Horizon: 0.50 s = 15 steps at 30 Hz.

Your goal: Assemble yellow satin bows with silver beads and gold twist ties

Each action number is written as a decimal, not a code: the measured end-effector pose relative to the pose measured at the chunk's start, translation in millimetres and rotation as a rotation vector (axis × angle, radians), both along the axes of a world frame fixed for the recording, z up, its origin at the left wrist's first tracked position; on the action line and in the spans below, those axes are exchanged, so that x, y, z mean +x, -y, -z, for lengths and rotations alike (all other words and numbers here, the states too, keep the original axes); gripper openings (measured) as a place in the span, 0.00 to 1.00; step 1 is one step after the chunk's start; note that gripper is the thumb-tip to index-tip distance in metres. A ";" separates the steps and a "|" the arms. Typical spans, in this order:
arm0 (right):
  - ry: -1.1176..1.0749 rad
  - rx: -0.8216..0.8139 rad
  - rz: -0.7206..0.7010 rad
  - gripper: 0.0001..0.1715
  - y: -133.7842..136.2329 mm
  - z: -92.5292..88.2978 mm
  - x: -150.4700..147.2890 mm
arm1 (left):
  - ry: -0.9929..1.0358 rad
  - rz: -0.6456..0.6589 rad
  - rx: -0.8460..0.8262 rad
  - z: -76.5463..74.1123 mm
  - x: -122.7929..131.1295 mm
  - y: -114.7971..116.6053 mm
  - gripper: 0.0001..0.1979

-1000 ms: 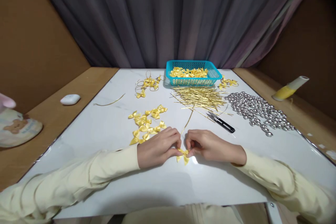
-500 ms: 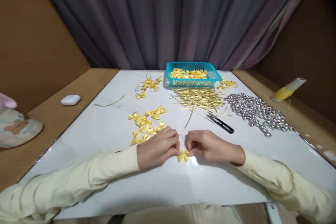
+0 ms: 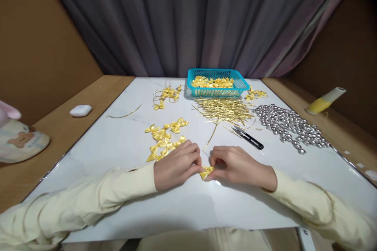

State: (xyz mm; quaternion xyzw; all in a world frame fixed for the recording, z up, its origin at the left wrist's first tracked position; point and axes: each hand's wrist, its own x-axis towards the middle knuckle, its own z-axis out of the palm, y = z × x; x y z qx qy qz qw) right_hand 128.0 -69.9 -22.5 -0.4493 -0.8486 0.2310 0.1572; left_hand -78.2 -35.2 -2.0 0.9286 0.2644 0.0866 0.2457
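satiny yellow bow (image 3: pixel 207 172) pinched between left hand (image 3: pixel 178 168) and right hand (image 3: pixel 239 168), over glossy white table (image 3: pixel 188 208); gold strand (image 3: pixel 211 135) just beyond, black snips (image 3: pixel 251 139) rightward, then rounded silver beads (image 3: pixel 290 126), lattice basket (image 3: pixel 216 90).

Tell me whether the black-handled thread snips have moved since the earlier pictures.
No; the thread snips show no shift either way, judged against the teal basket.

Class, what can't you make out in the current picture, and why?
Head view, held bow: its sides, partly hidden by the left hand and right hand.
Head view, container: its left part, cut off by the picture's left edge.
Head view, basket: its floor, mostly covered by bows.
Head view, beads: exact count, too small and heaped.
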 end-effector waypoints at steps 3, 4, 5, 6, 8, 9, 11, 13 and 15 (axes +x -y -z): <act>-0.005 -0.018 0.031 0.21 -0.5 -0.8 0.4 | -0.021 -0.022 0.007 -0.8 0.2 1.9 0.09; -0.013 -0.028 0.035 0.21 -1.1 -1.1 0.8 | -0.029 -0.029 0.010 -0.6 0.2 2.3 0.09; -0.023 -0.039 0.036 0.20 -1.8 -1.5 1.4 | -0.034 -0.037 0.014 -0.1 0.2 2.5 0.09; -0.036 -0.052 0.034 0.20 -2.5 -1.8 2.0 | -0.038 -0.042 0.020 0.5 0.2 2.6 0.08; -0.058 -0.077 0.032 0.19 -3.8 -2.3 3.0 | -0.035 -0.047 0.029 2.0 0.0 2.4 0.08; -0.066 -0.084 0.036 0.18 -4.2 -2.4 3.3 | -0.029 -0.047 0.033 2.7 -0.1 2.2 0.08; -0.071 -0.090 0.051 0.18 -4.4 -2.2 3.2 | -0.014 -0.044 0.040 3.4 -0.1 1.6 0.08; -0.064 -0.086 0.074 0.18 -3.9 -1.5 2.5 | -0.009 -0.038 0.060 3.3 0.2 1.2 0.08; -0.052 -0.084 0.106 0.18 -2.8 -0.7 1.3 | -0.015 -0.036 0.085 2.7 0.9 0.9 0.08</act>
